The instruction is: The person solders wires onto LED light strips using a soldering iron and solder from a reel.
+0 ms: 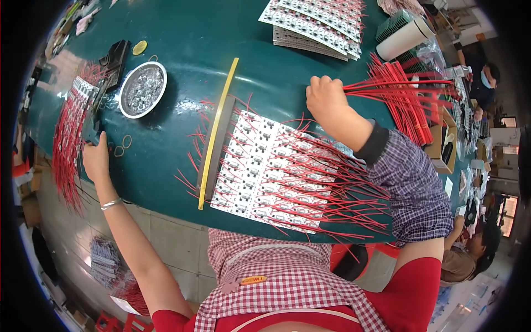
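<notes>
Over the green desk, the right hand grips thin red wires near the white rectangular circuit-board panel; the left hand's hold is unclear. Wire-laying seems in hand; the next move probably calls for separating strands.

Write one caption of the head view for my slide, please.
Right hand holding red wires over a green table, near a wired white circuit-board panel; left hand near another panel.

Small dark lettering borne by oblong orange-yellow patch on red-and-white checked cloth apron; wording not clearly legible. On white rectangular circuit-board panel with red wires, any fine print too small to be read. No other text made out.
</notes>
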Available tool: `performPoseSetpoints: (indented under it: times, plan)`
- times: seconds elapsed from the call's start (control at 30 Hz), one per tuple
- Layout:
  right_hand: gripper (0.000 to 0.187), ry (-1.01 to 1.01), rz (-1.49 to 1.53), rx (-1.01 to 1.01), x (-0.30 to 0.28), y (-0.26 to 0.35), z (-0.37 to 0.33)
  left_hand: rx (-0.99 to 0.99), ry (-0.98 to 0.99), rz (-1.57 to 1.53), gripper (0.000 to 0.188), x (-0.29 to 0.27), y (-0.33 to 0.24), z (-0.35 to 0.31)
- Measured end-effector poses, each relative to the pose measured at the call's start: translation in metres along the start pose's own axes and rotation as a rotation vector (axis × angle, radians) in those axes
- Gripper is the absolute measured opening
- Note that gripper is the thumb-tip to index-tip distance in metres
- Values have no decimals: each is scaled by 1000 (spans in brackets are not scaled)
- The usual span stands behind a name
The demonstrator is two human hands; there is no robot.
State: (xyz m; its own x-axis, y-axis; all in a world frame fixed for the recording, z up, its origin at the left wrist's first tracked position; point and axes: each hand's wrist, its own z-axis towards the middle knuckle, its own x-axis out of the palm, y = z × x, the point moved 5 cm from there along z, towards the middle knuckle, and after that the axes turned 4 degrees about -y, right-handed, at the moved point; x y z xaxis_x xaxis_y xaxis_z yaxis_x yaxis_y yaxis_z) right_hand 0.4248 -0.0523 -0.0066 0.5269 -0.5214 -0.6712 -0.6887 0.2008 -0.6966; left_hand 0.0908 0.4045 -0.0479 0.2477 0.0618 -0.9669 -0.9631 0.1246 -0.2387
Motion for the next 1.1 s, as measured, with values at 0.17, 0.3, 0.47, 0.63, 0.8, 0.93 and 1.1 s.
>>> performPoseSetpoints:
  times: [0.17,0.3,0.47,0.63,0.8,0.93,1.1]
  plan:
    - [15,-427,490,78,-51,2,-25,-11,-117,-86,73,4,44,41]
    - [25,-631,934,97,-60,22,-57,-116,-184,-494,60,-6,54,7]
    - [43,-754,1070,157,-39,49,-65,-23,-280,-1315,38,-48,47,-122]
    - [41,-818,1198,191,-38,52,-61,-170,297,-1877,53,-74,-12,-228]
    - [41,-811,1191,204,-39,50,-62,104,548,-1492,64,-86,-50,-297]
    - [45,-848,1233,196,-37,51,-65,148,606,-1298,68,-68,-64,-319]
    - [30,-874,1196,169,-36,51,-67,58,833,-1132,68,-67,-84,-335]
